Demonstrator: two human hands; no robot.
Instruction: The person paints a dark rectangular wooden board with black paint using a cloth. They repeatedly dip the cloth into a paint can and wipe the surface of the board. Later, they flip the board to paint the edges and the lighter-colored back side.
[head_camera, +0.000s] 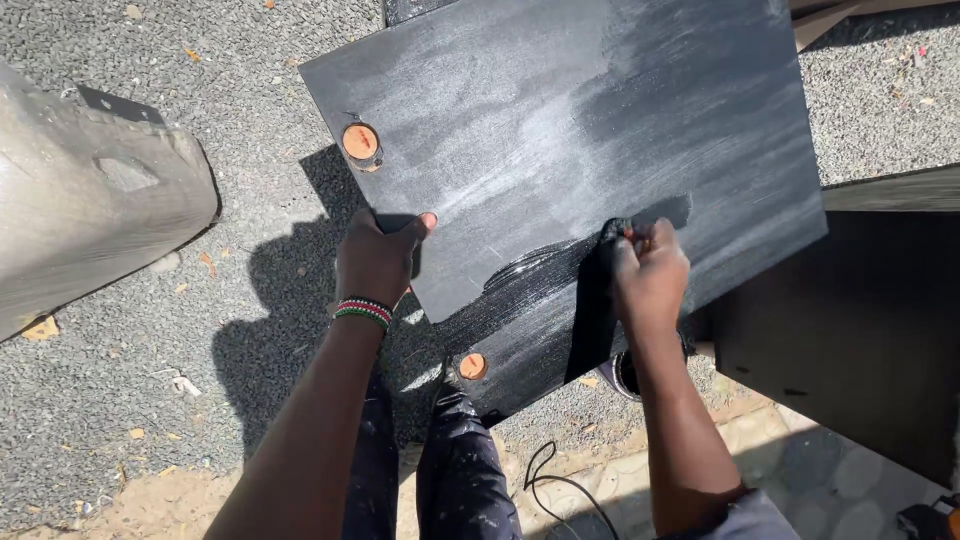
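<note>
While your right hand (650, 272) pinches a dark rag (615, 232) against the black painted board (560, 130), fingers closed on the cloth, a wet glossy streak (540, 265) shows just left of it. You have the board tilted over the gravel ground (250, 120), its near edge above your paint-flecked trousers (460, 470). Your left hand (378, 258) grips the board's left edge, thumb on top and fingers curled under, with a striped beaded bracelet (362, 312) at the wrist. Two round orange-brown cutouts (360, 142) sit in the panel, one near the far left edge and one by your knees. Greyish streaks cover the upper face. To your left lies a grey concrete block (90, 200); to your right, another dark panel (850, 320). A black cord (560, 490) curls on the paving below.
</note>
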